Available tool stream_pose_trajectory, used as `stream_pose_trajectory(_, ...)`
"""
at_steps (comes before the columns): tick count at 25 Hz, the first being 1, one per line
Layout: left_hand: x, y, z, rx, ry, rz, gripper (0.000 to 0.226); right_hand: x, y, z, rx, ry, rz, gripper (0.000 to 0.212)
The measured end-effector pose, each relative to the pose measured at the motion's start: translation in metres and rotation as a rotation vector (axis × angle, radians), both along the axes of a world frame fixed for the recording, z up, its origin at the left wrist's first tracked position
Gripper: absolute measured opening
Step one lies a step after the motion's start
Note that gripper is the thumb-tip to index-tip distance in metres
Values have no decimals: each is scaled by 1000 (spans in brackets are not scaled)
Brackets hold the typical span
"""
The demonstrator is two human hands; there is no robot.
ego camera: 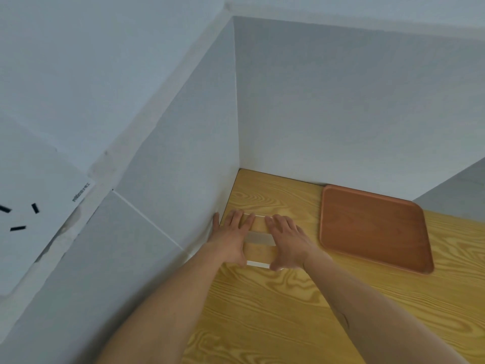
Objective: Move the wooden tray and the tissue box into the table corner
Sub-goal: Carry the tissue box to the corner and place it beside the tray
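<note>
The tissue box point(259, 250) has a wood-grain lid, white edges and a grey slot. It stands on the table close to the left wall panel, a little short of the corner. My left hand point(230, 239) presses on its left side and my right hand point(286, 241) on its right side. The fingers lie spread over the top and both thumbs sit at the near edge. The hands hide most of the box. The reddish-brown wooden tray point(372, 228) lies flat and empty to the right of the box, with its far edge against the back wall panel.
The light wooden table point(262, 316) is closed in by a white panel on the left point(183, 153) and another at the back point(341, 114), which meet in the corner. A bare strip of table lies between the box and the corner. A further white panel point(456, 187) rises at far right.
</note>
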State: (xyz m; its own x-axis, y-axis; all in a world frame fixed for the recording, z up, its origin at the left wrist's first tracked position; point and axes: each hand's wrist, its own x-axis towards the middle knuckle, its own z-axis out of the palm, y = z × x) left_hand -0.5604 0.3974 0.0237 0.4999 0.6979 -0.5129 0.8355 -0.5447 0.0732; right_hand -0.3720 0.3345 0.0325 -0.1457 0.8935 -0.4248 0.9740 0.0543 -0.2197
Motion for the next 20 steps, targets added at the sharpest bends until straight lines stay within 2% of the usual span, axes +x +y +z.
stream_pose_trajectory(3,-2,-3,-2,-7,-21,19,135,-2,0,0,-22,1,-15,133)
stream_pose_trajectory(6,-9,-18,-9,37,-133,109,128,-6,-16,-2,31,21,-19,128)
stream_pose_trajectory(10,-29,-63,-30,136,-245,144,111,-8,-66,-15,139,13,-15,111)
stream_pose_trajectory(14,-47,-103,-43,227,-274,109,93,-7,-109,-29,184,-18,-6,93)
stream_pose_trajectory(20,-45,-121,-43,252,-224,105,86,-12,-117,-33,196,-46,42,87)
